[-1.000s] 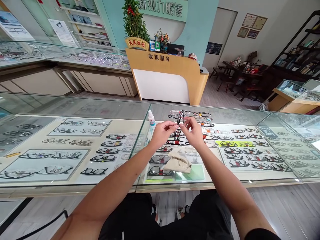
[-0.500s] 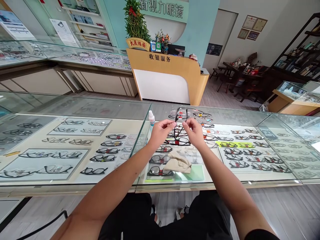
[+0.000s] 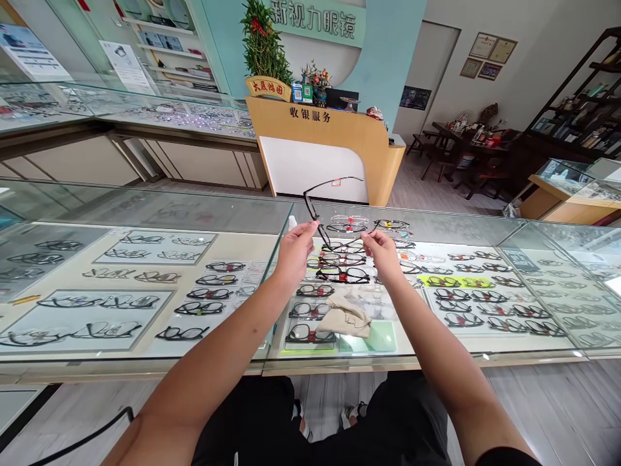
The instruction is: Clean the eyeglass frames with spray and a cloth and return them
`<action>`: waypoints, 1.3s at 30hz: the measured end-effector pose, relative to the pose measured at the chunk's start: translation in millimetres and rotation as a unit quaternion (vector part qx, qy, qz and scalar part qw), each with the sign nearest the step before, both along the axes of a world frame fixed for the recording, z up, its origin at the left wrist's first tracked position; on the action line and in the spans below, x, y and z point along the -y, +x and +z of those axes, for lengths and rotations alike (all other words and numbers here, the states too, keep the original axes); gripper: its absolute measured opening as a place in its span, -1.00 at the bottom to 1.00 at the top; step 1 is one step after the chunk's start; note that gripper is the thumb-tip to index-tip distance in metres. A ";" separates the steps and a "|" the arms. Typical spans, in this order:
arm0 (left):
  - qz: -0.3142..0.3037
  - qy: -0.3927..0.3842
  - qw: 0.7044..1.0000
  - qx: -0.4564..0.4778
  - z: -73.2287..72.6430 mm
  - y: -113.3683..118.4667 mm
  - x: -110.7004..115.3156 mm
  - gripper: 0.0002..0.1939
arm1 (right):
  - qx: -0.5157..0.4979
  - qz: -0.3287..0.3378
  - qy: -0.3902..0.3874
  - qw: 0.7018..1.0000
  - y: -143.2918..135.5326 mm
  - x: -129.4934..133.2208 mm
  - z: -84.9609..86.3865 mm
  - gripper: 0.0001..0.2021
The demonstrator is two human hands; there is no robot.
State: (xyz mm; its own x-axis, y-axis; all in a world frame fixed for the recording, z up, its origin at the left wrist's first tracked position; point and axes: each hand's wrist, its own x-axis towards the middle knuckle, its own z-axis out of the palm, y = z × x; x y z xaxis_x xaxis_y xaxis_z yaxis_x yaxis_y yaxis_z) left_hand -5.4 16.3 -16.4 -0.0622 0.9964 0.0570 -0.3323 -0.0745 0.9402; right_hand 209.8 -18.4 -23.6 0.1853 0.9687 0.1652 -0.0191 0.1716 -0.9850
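A pair of black-framed eyeglasses (image 3: pixel 312 206) is held up above the glass counter, between my two hands. My left hand (image 3: pixel 295 251) pinches it on the left, near the corner where a temple rises. At the other side my right hand (image 3: pixel 382 252) has thumb and fingertips closed on a thin part of the same glasses. One temple arches over the top and carries a small red-edged tag (image 3: pixel 336 182). The lower part of the glasses blends with the frames displayed behind it. Nearer me, a beige cloth (image 3: pixel 343 317) with a beaded chain lies on the counter.
Below my hands is the glass display counter (image 3: pixel 272 364), with several rows of eyeglasses (image 3: pixel 343 275) inside. A white spray bottle (image 3: pixel 292 222) stands behind my left hand, partly hidden. Across the aisle stands a wooden cashier desk (image 3: pixel 330 123). A glass divider (image 3: pixel 274 272) crosses near my left forearm.
My hands have moved apart, the left one to the left. The eyeglasses have turned from upright, temples seen close together, to spread sideways with a temple arching above.
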 end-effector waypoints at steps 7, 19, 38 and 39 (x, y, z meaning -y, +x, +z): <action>0.036 0.013 0.999 -0.013 1.1 -0.2 0.1 -0.40 | -0.072 -0.056 -0.032 0.995 -6.1 0.5 -6.8 -0.35; -0.030 0.117 0.978 -0.169 -2.6 14.7 25.8 -0.55 | 0.342 0.010 0.217 0.914 -24.6 24.3 -11.0 -0.56; 0.176 0.262 0.936 -0.157 3.7 -31.0 -23.7 -0.77 | 0.316 -0.004 0.204 0.926 -8.5 16.5 -4.9 -0.67; 0.197 0.263 0.932 -0.151 1.4 -36.6 -31.5 -0.76 | 0.313 -0.009 0.205 0.927 -6.6 15.5 -4.9 -0.66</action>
State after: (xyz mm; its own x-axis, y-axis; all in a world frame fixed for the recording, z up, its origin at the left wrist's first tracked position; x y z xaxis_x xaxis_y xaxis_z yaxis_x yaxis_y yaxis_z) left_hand -41.9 47.8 -15.0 -0.3189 0.7287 0.6061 0.0914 -0.6128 0.7849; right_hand 203.2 -33.9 -28.4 -0.0563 0.7984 0.5995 0.5412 0.5290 -0.6536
